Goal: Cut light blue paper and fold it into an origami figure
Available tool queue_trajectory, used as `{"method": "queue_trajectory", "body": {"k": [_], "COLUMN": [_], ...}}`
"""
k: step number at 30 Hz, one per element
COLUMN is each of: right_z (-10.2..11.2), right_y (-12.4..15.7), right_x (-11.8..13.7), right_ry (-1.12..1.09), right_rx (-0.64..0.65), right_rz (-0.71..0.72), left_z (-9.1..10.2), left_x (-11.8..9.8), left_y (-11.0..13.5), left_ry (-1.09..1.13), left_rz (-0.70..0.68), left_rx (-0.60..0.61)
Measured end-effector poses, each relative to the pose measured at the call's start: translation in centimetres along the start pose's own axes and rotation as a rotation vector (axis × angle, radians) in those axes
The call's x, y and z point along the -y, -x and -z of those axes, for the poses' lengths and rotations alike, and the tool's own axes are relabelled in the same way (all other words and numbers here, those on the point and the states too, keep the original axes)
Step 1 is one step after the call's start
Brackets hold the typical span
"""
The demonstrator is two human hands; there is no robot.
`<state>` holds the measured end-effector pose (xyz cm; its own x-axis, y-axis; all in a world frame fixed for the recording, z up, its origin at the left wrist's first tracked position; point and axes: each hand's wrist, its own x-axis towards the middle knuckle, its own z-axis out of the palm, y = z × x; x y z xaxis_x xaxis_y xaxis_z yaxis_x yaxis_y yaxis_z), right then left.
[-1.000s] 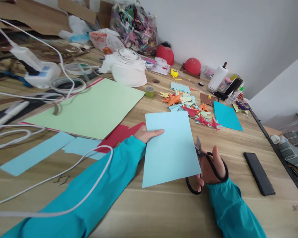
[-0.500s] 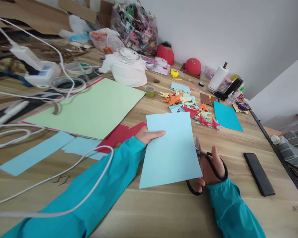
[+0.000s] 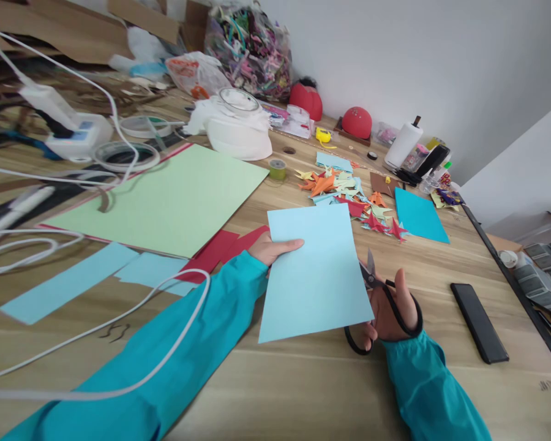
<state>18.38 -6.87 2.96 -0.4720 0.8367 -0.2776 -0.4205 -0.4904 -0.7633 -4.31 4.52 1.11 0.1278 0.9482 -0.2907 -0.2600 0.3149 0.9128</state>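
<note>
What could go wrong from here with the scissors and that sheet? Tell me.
The scissors in the right hand stand open beside the light blue sheet, so a blade might nick its edge. The left hand grips the sheet near its left edge, so the other side could sag. The white cable crossing the left sleeve in view might snag.

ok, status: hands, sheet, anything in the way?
Left hand gripping light-blue sheet. Right hand holding black-handled scissors at sheet's right edge. White cable crosses over left sleeve.
</note>
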Motion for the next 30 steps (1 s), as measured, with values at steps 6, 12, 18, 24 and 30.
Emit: {"method": "queue_trajectory", "body": {"k": [6, 12, 18, 24, 30], "right_z": [0.3, -0.4, -0.8, -0.4, 0.1], "right_y": [0.0, -0.1, -0.2, -0.1, 0.2], "right_x": [-0.2, -0.2, -0.1, -0.3, -0.5], "right_ry": [0.003, -0.105, -0.121, -0.112, -0.096], "right_rx": [0.025, 0.034, -0.042, -0.084, -0.096], "right_rz": [-0.038, 0.094, 0.127, 0.121, 0.114], "left_z": [-0.3, 0.1, 0.4, 0.2, 1.1], "left_x": [0.1, 0.4, 0.4, 0.4, 0.6], "left_y": [0.6, 0.1, -0.2, 0.5, 0.5], "left_ry": [0.016, -0.001, 0.014, 0.039, 0.117], "left_rz": [0.037, 0.036, 0.024, 0.091, 0.167], "left_rx": [0.106, 0.126, 0.109, 0.211, 0.376]}}
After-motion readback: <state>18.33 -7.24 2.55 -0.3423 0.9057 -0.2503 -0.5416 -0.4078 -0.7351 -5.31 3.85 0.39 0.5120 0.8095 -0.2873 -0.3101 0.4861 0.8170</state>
